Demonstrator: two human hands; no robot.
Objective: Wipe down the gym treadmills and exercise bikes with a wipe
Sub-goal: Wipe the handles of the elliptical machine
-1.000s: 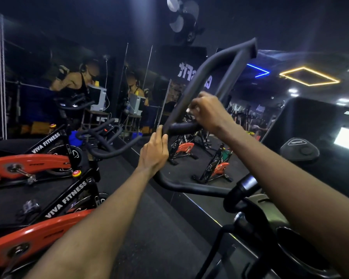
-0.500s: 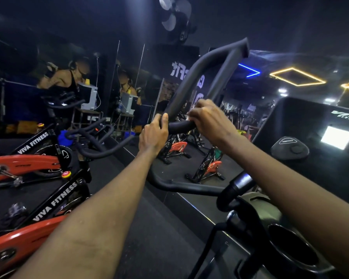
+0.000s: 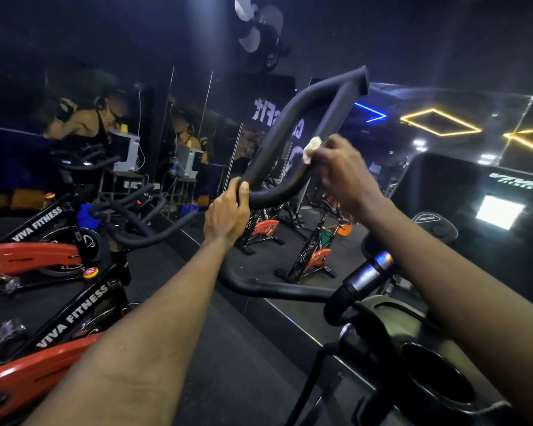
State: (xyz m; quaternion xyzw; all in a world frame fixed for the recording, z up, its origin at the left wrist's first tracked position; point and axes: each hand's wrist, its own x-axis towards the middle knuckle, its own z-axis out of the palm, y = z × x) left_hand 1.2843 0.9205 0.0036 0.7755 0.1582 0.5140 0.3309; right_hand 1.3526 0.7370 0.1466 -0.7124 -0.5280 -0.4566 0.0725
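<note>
Up the inner bar of the exercise bike's black handlebar loop [image 3: 274,139], the right grip [image 3: 342,170] has climbed from the lower bend. It is clenched on a white wipe [image 3: 311,147], which now peeks out against the foam. The left grip [image 3: 225,213] stays wrapped around the bend, steadying it. By the look of it, the bend is wiped and the upper bar toward the tip remains.
</note>
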